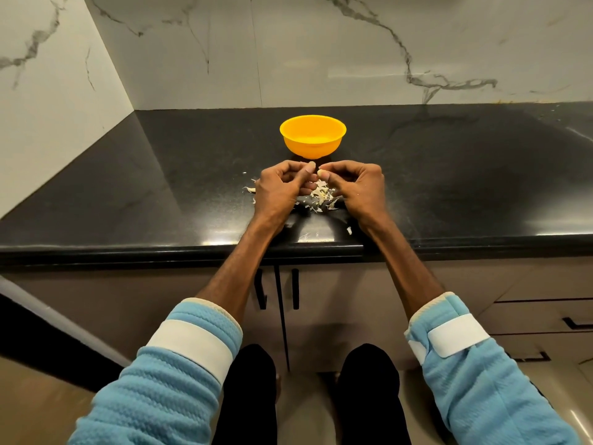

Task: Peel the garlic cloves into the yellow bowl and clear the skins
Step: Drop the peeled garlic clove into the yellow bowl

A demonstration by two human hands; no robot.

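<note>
From the head camera, both my hands are over the black surface (160, 187), close together, just in front of the yellow bowl (313, 136). My right hand (356, 184) has its fingers curled, and its thumb and fingertips pinch a small pale garlic clove (321, 172). My left hand (282, 187) is curled too, its thumb reaching toward the clove and almost meeting the right thumb (whether it actually grips the clove or a bit of skin, I cannot tell).

Below and between the hands lies a loose heap of papery skins (321, 197), with a few stray flakes to the left of my left hand and one (349, 231) nearer the front edge of the surface. The bowl stands upright behind the hands, apart from them; I cannot make out what is inside it. My blue sleeves (179, 374) are pushed up the forearms, and the marble wall (321, 53) rises behind the surface.
</note>
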